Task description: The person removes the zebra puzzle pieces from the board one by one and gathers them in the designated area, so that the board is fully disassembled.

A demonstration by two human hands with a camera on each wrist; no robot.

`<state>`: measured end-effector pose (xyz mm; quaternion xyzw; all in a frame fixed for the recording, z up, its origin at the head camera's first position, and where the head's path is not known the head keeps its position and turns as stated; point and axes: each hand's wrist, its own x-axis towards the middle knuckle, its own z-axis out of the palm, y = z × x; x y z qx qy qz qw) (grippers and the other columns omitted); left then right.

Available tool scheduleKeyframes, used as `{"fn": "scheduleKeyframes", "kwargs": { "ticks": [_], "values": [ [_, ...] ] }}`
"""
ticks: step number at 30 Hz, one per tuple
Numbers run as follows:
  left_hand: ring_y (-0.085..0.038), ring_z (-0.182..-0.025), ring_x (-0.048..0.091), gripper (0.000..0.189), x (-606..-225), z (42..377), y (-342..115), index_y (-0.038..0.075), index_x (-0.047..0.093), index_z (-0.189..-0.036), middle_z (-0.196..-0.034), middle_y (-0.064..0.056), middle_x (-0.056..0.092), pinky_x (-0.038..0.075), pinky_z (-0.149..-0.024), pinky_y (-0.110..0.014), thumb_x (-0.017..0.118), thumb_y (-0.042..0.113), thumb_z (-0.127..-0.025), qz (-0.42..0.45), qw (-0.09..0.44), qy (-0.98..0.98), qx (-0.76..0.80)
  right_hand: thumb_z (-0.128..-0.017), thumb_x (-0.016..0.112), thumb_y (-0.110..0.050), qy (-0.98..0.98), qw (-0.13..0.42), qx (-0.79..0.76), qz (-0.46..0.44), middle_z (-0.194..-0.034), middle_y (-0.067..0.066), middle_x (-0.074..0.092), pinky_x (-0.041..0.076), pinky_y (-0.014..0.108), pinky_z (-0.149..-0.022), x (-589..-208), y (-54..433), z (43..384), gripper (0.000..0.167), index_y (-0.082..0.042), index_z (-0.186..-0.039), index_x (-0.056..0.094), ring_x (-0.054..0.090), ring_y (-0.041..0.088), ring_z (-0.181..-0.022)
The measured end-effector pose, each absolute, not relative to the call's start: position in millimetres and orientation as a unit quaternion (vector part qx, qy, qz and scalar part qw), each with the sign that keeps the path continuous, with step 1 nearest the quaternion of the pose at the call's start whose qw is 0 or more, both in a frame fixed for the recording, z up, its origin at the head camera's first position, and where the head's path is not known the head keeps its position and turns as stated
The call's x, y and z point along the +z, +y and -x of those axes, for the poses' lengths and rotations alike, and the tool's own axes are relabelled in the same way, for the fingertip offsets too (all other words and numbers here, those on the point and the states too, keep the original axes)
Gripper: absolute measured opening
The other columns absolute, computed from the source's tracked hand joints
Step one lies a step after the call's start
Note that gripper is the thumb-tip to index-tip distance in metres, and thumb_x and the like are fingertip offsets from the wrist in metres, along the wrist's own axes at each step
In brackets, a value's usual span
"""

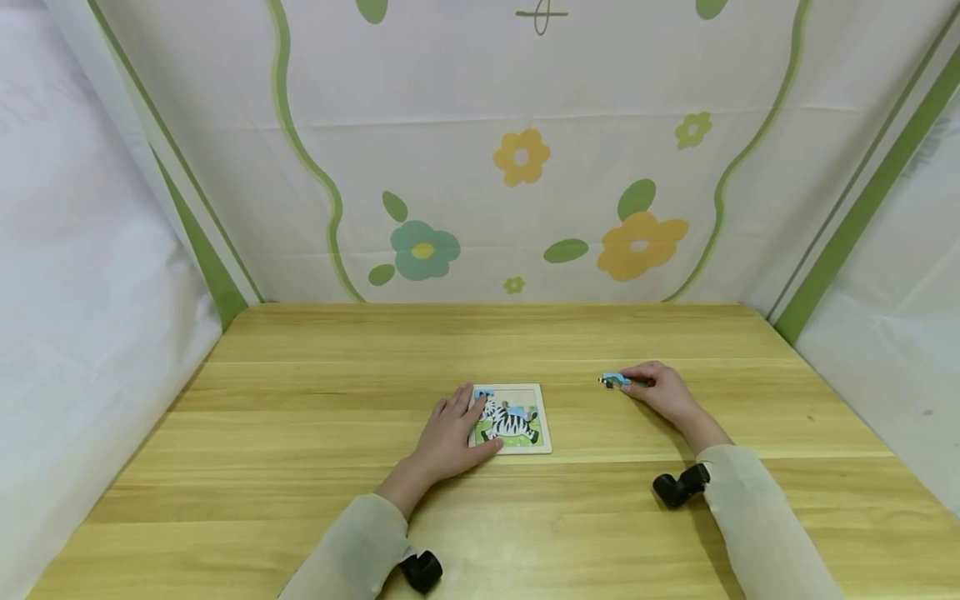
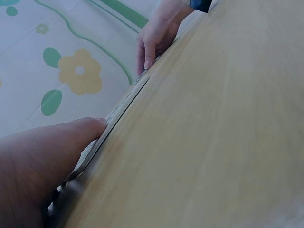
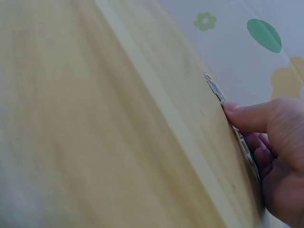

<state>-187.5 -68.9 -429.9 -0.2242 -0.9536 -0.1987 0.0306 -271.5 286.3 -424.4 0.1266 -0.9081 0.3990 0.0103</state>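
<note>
While the left hand (image 1: 450,437), fingers outstretched, rests on the zebra puzzle board (image 1: 546,427), the right hand (image 1: 666,395) pinches a puzzle piece (image 1: 613,380), the board at eight o'clock from it.

Your zebra puzzle (image 1: 513,426) shows black and white stripes over green, patched with blue, in a pale cream frame (image 1: 547,421). Your loose puzzle piece (image 1: 615,380) mixes blue, green, black and white. Your sleeves (image 1: 768,521) are plain beige; your counter (image 1: 562,525) is yellow-brown with streaked grain. The white cloth (image 1: 450,75) bears green wavy lines (image 1: 337,204), orange flowers (image 1: 621,255) and a teal flower (image 1: 408,260).
</note>
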Motion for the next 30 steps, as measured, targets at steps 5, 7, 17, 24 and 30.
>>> {"fn": "scheduleKeyframes", "kwargs": {
  "ticks": [5, 7, 17, 24, 30],
  "values": [
    [-0.027, -0.128, 0.009, 0.074, -430.7, 187.9, -69.0, 0.005, 0.031, -0.134, -0.140, -0.017, 0.015, 0.009, -0.100, -0.043, 0.043, 0.056, -0.081, 0.224, 0.034, -0.952, -0.203, -0.080, 0.062, -0.017, -0.910, 0.007, 0.394, -0.127, -0.104, 0.018, 0.049, 0.036, 0.046, -0.081, -424.7, 286.1, 271.5, 0.035, 0.002, -0.110, 0.057, 0.045, 0.033, -0.096],
    [-0.027, -0.128, 0.009, 0.074, -430.5, 187.8, -69.0, 0.005, 0.031, -0.134, -0.140, -0.017, 0.016, 0.009, -0.100, -0.043, 0.043, 0.056, -0.081, 0.225, 0.035, -0.952, -0.204, -0.081, 0.062, -0.017, -0.911, 0.004, 0.392, -0.126, -0.105, 0.018, 0.049, 0.035, 0.046, -0.081, -424.9, 286.4, 271.3, 0.036, 0.001, -0.111, 0.057, 0.044, 0.033, -0.097],
    [-0.027, -0.128, 0.008, 0.075, -430.2, 187.9, -68.9, 0.006, 0.030, -0.134, -0.140, -0.017, 0.014, 0.008, -0.100, -0.043, 0.041, 0.057, -0.081, 0.223, 0.029, -0.953, -0.201, -0.079, 0.063, -0.015, -0.909, -0.005, 0.396, -0.130, -0.105, 0.019, 0.049, 0.037, 0.038, -0.075, -419.8, 285.7, 272.0, 0.042, 0.006, -0.114, 0.052, 0.046, 0.030, -0.093],
    [-0.027, -0.128, 0.009, 0.075, -428.3, 186.4, -68.5, 0.005, 0.030, -0.134, -0.140, -0.017, 0.014, 0.008, -0.100, -0.043, 0.042, 0.056, -0.081, 0.221, 0.025, -0.954, -0.200, -0.078, 0.064, -0.017, -0.909, -0.038, 0.395, -0.127, -0.102, 0.019, 0.052, 0.039, 0.038, -0.075, -410.5, 285.1, 272.3, 0.049, 0.007, -0.117, 0.048, 0.047, 0.028, -0.090],
    [-0.026, -0.128, 0.008, 0.075, -427.1, 185.3, -68.4, 0.005, 0.029, -0.135, -0.140, -0.016, 0.013, 0.008, -0.100, -0.042, 0.042, 0.056, -0.081, 0.219, 0.022, -0.955, -0.200, -0.081, 0.062, -0.020, -0.901, -0.019, 0.414, -0.128, -0.098, 0.017, 0.054, 0.043, 0.034, -0.070, -396.3, 280.2, 269.2, 0.047, 0.007, -0.117, 0.048, 0.049, 0.026, -0.087]
  ]
}}
